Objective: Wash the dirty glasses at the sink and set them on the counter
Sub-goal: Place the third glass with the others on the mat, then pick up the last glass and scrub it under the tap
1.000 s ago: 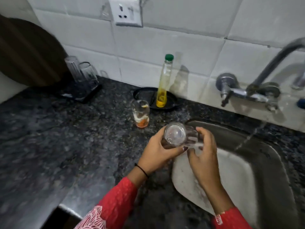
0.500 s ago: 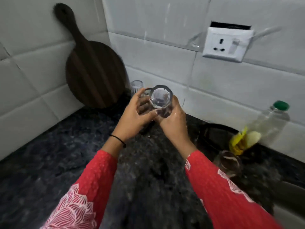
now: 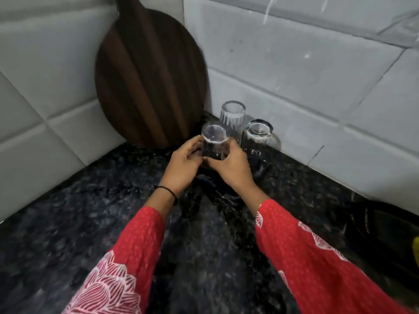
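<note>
A clear washed glass (image 3: 214,141) is held upside down between both my hands, low over the dark granite counter (image 3: 90,218) in the corner. My left hand (image 3: 183,164) grips its left side and my right hand (image 3: 231,166) wraps its right side and lower part. Two more clear glasses stand upside down just behind it: a ribbed glass (image 3: 233,116) and a faceted glass (image 3: 258,134), both close to the tiled wall. Whether the held glass touches the surface is hidden by my fingers.
A round dark wooden cutting board (image 3: 149,80) leans in the wall corner left of the glasses. A dark tray (image 3: 385,232) lies at the right edge beside a bit of yellow bottle (image 3: 416,250). White tiled walls enclose the corner.
I have carried the glass from the sink leftward to the counter corner and lowered it, upside down, in front of the two standing glasses. The view has turned away from the sink.
</note>
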